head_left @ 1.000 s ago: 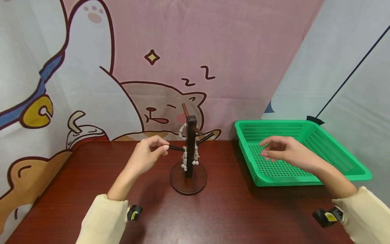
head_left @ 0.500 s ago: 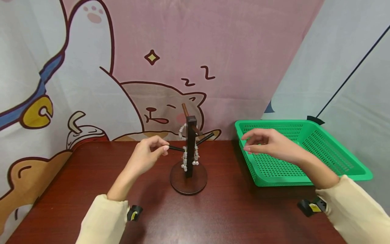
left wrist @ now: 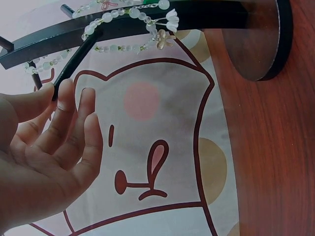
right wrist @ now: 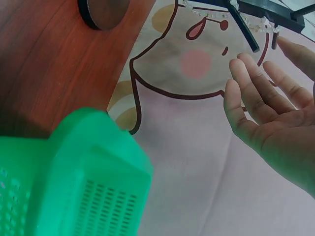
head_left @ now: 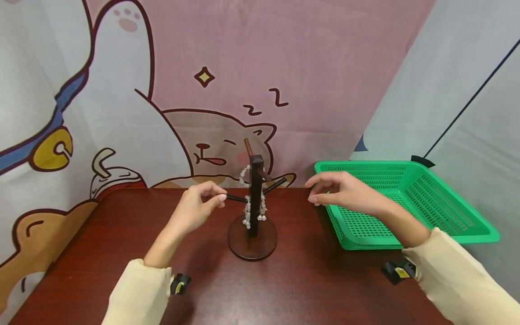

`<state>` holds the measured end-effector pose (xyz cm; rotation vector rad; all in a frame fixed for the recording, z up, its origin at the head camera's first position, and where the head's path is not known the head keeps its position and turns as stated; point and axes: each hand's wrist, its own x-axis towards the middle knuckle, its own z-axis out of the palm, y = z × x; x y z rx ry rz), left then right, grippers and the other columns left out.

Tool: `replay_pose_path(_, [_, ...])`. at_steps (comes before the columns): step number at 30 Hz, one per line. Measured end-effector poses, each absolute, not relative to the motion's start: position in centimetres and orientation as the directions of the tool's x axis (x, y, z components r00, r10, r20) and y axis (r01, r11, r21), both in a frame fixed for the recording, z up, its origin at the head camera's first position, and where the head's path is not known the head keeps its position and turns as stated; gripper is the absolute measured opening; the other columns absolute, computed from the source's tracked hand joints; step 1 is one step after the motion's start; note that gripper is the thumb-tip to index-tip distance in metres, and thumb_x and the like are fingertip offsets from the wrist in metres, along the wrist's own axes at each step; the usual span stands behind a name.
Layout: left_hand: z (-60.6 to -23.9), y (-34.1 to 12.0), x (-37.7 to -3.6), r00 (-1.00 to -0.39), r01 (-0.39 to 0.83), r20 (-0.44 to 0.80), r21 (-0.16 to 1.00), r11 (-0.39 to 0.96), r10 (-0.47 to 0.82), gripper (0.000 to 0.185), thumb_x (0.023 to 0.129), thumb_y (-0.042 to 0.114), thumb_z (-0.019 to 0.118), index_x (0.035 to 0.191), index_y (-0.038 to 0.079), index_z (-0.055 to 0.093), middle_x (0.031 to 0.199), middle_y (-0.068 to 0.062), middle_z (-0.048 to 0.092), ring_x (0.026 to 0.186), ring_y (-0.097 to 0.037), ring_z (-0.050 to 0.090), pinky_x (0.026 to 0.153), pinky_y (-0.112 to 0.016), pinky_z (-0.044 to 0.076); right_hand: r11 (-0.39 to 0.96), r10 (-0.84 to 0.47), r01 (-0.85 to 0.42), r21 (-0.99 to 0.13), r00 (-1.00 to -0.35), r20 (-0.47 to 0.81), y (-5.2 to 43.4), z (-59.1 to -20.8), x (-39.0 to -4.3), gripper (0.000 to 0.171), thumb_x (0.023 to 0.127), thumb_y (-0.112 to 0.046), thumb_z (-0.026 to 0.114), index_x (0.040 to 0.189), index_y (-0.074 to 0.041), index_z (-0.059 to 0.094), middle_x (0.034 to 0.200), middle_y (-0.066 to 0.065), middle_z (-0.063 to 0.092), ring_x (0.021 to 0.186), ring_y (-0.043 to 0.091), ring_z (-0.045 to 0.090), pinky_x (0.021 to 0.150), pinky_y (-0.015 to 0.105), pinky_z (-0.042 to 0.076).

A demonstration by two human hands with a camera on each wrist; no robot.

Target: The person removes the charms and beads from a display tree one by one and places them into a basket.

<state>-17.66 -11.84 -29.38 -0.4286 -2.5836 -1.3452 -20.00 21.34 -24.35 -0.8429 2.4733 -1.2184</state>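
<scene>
A dark wooden jewelry stand with a round base and side pegs stands upright on the table. Beaded bracelets with pale translucent beads hang on its pegs; one has white flower charms. With thumb and fingertip, my left hand pinches the end of the left peg. My right hand hovers in the air right of the stand, over the near-left rim of the basket in the head view. Its fingers are relaxed and hold nothing, a short gap from the right peg.
A green plastic basket with perforated walls sits on the right of the reddish-brown table. Behind it hangs a cloth printed with cartoon animals.
My right hand has moved left, from over the basket's inside to its left rim, closer to the stand. My left hand keeps its pinch on the peg.
</scene>
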Motion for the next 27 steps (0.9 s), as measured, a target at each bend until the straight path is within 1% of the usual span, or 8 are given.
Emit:
replay_pose_path(4, [-29.4, -11.8, -17.7, -0.939, 0.343, 0.304, 0.766, 0.544, 0.164, 0.006, 0.086, 0.01, 0.063, 0.09, 0.005, 0.066, 0.071, -0.002, 0.064, 0.066, -0.014, 0.056, 0.058, -0.031, 0.038, 0.475, -0.615, -0.405, -0.781, -0.788, 0.035, 20.6, -24.4, -20.4, 0.027, 0.086, -0.011, 0.063, 0.112, -0.003, 0.057, 0.094, 0.009, 0.064, 0.083, 0.021, 0.062, 0.076, 0.034, 0.049])
replay_pose_path(11, [-29.3, -11.8, -17.7, -0.936, 0.349, 0.31, 0.765, 0.541, 0.166, 0.006, 0.086, 0.009, 0.063, 0.09, 0.005, 0.066, 0.071, -0.002, 0.064, 0.065, -0.014, 0.055, 0.058, -0.031, 0.038, 0.462, -0.614, -0.399, -0.793, -0.789, 0.039, 19.3, -24.6, -21.0, 0.025, 0.087, -0.009, 0.062, 0.111, -0.003, 0.058, 0.092, 0.009, 0.064, 0.079, 0.023, 0.061, 0.072, 0.035, 0.05])
replay_pose_path(17, [-29.3, -11.9, -17.6, -0.938, 0.344, 0.306, 0.767, 0.541, 0.162, 0.006, 0.086, 0.009, 0.063, 0.09, 0.005, 0.066, 0.071, -0.002, 0.064, 0.066, -0.014, 0.055, 0.058, -0.031, 0.038, 0.432, -0.627, -0.414, -0.801, -0.777, 0.063, 18.1, -25.1, -21.0, 0.023, 0.086, -0.006, 0.063, 0.108, -0.001, 0.059, 0.09, 0.009, 0.065, 0.077, 0.022, 0.061, 0.07, 0.034, 0.05])
replay_pose_path(22, [-29.3, -11.9, -17.6, -0.937, 0.347, 0.309, 0.768, 0.538, 0.164, 0.006, 0.087, 0.009, 0.063, 0.09, 0.005, 0.066, 0.071, -0.002, 0.064, 0.067, -0.014, 0.056, 0.059, -0.031, 0.038, 0.397, -0.639, -0.4, -0.826, -0.767, 0.065, 17.2, -26.0, -20.8, 0.023, 0.086, -0.004, 0.061, 0.108, 0.002, 0.059, 0.089, 0.01, 0.065, 0.076, 0.022, 0.061, 0.069, 0.034, 0.05])
replay_pose_path(27, [-29.3, -11.9, -17.6, -0.936, 0.349, 0.31, 0.77, 0.534, 0.165, 0.006, 0.086, 0.009, 0.063, 0.09, 0.005, 0.066, 0.071, -0.002, 0.064, 0.067, -0.015, 0.056, 0.059, -0.031, 0.038, 0.376, -0.643, -0.381, -0.845, -0.763, 0.058, 16.3, -27.1, -20.5, 0.022, 0.087, -0.004, 0.06, 0.108, 0.002, 0.058, 0.09, 0.011, 0.064, 0.078, 0.029, 0.06, 0.068, 0.033, 0.05])
